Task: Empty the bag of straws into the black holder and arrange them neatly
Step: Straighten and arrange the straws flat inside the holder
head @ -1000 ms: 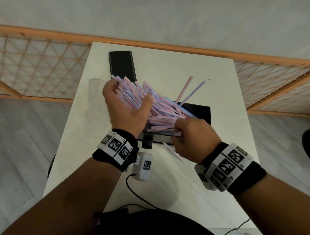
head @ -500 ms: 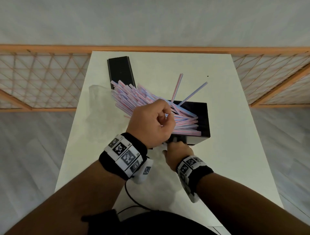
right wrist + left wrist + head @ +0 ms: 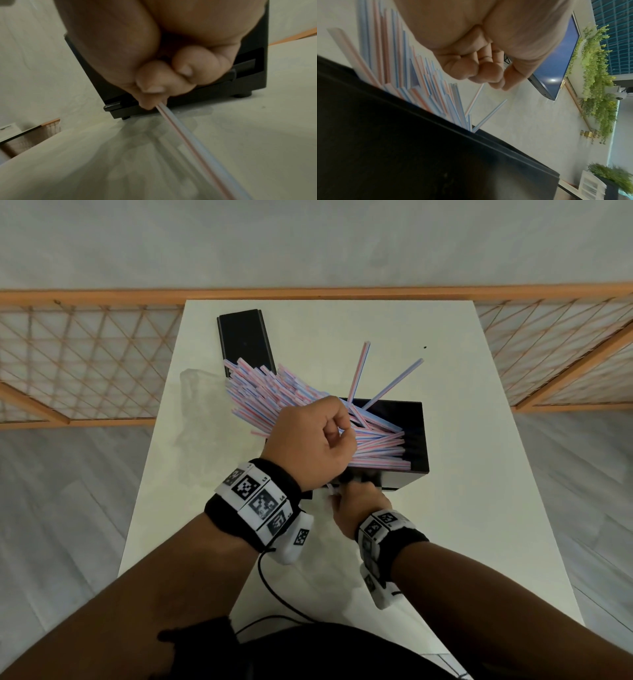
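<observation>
The left hand [image 3: 310, 445] hung curled into a loose fist over the near-left corner of the black holder [image 3: 416, 436], and the left wrist view showed its fingers [image 3: 471, 69] folded in on nothing. Under it, the straws [image 3: 274, 392] lay in a messy fan, one end down in the holder, the other sticking out past its left rim over the white table [image 3: 479, 508]. Two straws stood apart, poking up and away toward the far side. Down low, the right hand [image 3: 359, 510] sat at the front of the holder, thumb and fingers [image 3: 154, 83] pinching a single straw [image 3: 197, 148] by its end, the rest of it slanting out over the table. The clear bag [image 3: 202, 419] lay crumpled to the left of the straws. A flat black lid [image 3: 245, 340] rested toward the far edge.
</observation>
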Demonstrator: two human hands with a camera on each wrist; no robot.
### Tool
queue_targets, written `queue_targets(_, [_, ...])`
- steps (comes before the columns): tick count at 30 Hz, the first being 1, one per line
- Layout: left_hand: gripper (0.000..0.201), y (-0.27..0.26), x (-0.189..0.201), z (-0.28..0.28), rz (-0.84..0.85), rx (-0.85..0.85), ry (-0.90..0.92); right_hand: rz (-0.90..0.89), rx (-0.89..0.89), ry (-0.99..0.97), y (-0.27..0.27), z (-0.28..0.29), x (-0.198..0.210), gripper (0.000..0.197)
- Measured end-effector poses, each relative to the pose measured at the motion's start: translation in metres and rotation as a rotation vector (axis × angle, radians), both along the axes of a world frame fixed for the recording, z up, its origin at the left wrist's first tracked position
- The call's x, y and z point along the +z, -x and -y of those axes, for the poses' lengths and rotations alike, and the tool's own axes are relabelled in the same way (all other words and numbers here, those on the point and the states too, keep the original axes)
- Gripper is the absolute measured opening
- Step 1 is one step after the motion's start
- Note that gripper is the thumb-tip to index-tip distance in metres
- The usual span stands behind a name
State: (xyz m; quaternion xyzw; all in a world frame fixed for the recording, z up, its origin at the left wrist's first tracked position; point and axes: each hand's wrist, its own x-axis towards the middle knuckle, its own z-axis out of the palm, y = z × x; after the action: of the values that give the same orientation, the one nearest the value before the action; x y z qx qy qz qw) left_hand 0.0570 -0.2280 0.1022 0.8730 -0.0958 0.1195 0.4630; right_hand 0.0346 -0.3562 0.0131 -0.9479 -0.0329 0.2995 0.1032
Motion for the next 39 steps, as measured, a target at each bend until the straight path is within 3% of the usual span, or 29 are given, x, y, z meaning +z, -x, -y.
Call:
queue_targets(7, [0.013,-0.003,0.0,-0.005,-0.007,0.02,0.011,-0.184,0.192,0.086,0.022,0.027,0.007,0.036])
queue_targets(10, [0.012,-0.006,0.005,-0.007,0.002,0.081,0.062,-0.134,0.272,0.031,0.024,0.029,0.027,0.016])
queue_targets(17, [0.032,-0.016,0.041,-0.015,0.134,0.266,0.349,0.456,0.216,-0.426,-0.003,0.037,0.126,0.028])
queue_targets(22, [0.036,-0.02,0.048,-0.021,0.117,0.286,0.486,0.74,0.224,-0.612,-0.025,0.035,0.187,0.016])
queue_targets(25, [0.035,-0.019,0.046,-0.018,0.061,0.286,0.5,0.729,0.276,-0.455,-0.031,0.027,0.172,0.014])
queue_targets(28, [0.031,-0.02,0.045,-0.013,-0.006,0.276,0.486,0.578,0.324,-0.18,-0.039,0.021,0.133,0.014])
queue_targets(32, [0.061,-0.025,0.058,0.001,-0.166,0.195,0.368,0.362,0.188,-0.118,-0.047,0.028,0.103,0.028])
queue_targets(37, [0.104,-0.056,0.061,0.03,-0.352,0.098,-0.064,0.35,-0.02,-0.237,-0.058,0.052,0.097,0.021])
queue_targets(39, [0.107,-0.069,0.057,0.044,-0.421,0.043,-0.26,0.336,-0.095,-0.248,-0.06,0.059,0.098,0.019])
